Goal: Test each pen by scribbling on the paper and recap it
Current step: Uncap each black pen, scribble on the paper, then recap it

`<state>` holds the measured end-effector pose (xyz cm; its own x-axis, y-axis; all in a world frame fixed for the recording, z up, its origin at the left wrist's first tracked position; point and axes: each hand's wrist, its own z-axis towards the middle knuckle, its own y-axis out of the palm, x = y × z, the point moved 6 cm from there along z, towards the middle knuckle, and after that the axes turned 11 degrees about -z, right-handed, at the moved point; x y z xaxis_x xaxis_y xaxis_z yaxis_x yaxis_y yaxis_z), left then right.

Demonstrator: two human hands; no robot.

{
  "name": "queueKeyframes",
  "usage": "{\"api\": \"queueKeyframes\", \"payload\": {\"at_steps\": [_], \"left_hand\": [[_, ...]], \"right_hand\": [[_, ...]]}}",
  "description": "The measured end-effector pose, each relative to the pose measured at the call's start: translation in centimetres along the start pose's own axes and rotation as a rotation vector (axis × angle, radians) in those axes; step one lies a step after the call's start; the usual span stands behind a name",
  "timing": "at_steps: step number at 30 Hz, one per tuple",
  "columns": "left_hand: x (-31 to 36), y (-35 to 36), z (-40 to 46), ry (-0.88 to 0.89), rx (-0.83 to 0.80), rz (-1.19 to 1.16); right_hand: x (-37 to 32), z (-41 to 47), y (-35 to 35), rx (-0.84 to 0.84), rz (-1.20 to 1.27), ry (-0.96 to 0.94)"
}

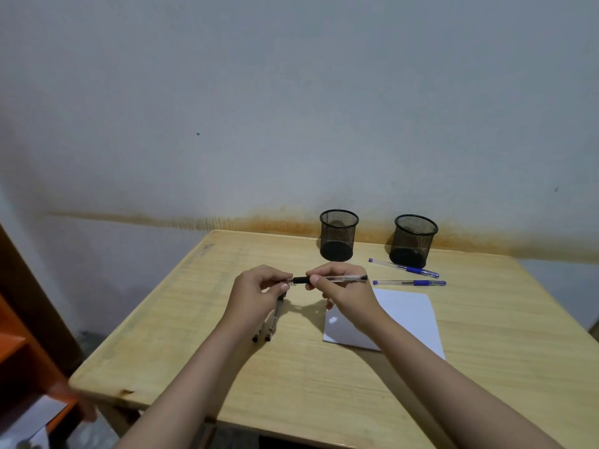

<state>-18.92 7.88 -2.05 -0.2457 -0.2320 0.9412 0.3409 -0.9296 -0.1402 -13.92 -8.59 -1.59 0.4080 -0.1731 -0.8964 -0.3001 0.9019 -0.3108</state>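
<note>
A clear pen with a black grip point(337, 279) is held level above the wooden table point(194, 335). My right hand point(343, 288) grips its barrel. My left hand point(256, 294) pinches the cap end of the same pen at its left tip. Under my left hand lie two black pens point(272, 322) side by side on the table. Two blue pens point(405, 268) point(410, 282) lie to the right, beyond a white sheet of paper point(405, 315).
Two black mesh pen cups point(338, 234) point(413, 241) stand at the back of the table against the wall. An orange shelf point(19, 351) stands left of the table. The table's front edge runs close below my forearms.
</note>
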Motion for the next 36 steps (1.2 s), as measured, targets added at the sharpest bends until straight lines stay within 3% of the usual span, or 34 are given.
{"api": "queueKeyframes", "payload": {"at_steps": [6, 29, 32, 36], "left_hand": [[-0.6, -0.8, 0.6, -0.055, 0.064, -0.051], [-0.3, 1.0, 0.3, 0.016, -0.001, -0.155], [-0.5, 0.7, 0.4, 0.023, -0.034, -0.178], [0.5, 0.0, 1.5, 0.094, -0.087, -0.177]], "right_hand": [[0.4, -0.1, -1.4, 0.086, 0.041, 0.013], [-0.4, -0.7, -0.3, 0.090, 0.006, -0.054], [-0.4, -0.5, 0.0, -0.003, 0.030, -0.039], [-0.5, -0.4, 0.5, -0.342, 0.252, 0.058]]}}
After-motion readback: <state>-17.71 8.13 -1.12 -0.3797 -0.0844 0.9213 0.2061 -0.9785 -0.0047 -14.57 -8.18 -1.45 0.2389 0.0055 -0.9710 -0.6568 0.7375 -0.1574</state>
